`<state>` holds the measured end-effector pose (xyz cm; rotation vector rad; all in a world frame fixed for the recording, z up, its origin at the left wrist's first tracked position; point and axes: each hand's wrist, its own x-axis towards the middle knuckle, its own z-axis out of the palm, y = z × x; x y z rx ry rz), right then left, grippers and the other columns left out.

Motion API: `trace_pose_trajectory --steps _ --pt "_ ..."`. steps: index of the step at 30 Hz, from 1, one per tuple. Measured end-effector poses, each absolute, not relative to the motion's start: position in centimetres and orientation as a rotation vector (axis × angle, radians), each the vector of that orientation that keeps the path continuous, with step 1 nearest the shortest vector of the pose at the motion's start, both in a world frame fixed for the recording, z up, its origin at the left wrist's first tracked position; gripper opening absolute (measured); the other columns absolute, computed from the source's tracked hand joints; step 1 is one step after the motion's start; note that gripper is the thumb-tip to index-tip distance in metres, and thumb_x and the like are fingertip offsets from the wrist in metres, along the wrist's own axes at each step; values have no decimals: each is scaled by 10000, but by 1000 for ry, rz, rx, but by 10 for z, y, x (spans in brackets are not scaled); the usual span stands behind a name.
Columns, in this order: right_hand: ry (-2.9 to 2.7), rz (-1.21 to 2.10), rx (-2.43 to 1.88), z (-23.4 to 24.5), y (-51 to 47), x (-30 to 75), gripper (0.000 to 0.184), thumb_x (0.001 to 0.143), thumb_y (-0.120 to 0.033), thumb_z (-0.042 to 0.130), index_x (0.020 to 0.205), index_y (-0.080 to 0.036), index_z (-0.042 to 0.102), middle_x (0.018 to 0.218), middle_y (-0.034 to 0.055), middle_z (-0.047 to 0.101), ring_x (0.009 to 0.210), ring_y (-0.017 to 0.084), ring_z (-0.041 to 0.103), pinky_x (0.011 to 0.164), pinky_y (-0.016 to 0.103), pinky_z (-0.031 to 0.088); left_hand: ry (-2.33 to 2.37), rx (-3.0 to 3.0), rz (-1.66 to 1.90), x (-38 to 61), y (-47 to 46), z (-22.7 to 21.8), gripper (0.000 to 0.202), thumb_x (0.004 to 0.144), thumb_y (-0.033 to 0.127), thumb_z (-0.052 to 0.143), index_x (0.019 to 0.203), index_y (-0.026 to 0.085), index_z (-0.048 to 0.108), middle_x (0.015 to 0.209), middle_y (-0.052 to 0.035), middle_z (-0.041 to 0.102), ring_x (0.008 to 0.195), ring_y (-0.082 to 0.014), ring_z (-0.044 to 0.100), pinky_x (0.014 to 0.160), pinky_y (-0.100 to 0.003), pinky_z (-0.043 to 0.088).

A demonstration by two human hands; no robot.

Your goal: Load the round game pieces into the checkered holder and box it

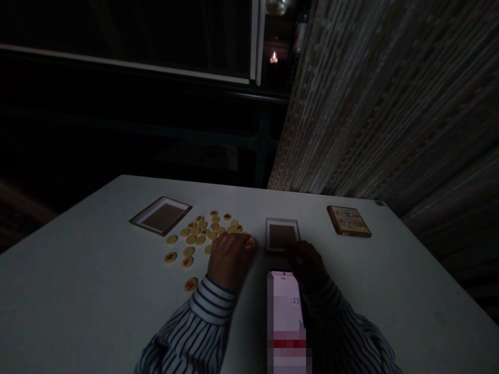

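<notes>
Several round yellow game discs (202, 234) with red or black marks lie scattered on a white table (97, 280). My left hand (230, 257) rests palm down on the discs at the right end of the scatter, fingers bent over them; a red-marked disc (250, 242) sits at its fingertips. My right hand (307, 267) lies in shadow just below a small open box (283, 235), fingers curled toward its near edge. Whether either hand grips anything is hidden. Both sleeves are striped.
A shallow box tray (161, 215) lies at the back left of the discs. A printed box lid (349, 220) sits at the back right. A lit phone (287, 322) stands between my forearms. A woven blind (390, 93) hangs to the right; the room is dark.
</notes>
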<state>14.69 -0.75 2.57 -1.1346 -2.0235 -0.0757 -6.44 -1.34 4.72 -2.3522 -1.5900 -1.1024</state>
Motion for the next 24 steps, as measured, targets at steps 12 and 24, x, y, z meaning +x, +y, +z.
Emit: trace_pose_trajectory --steps 12,24 --pt "-1915 -65 -1151 23 -4 156 187 836 -196 444 846 -159 627 711 72 627 678 162 568 624 294 459 -1489 -2331 -1183 -30 8 51 142 810 246 496 876 170 596 785 -41 658 772 -180 584 810 -373 428" --pt "-1857 80 -1130 21 -2 157 179 826 -192 454 870 -174 626 734 72 641 685 154 576 630 296 481 -1633 -2560 -1149 -12 14 26 114 769 214 522 792 182 629 748 -43 668 728 -184 612 677 -327 473"
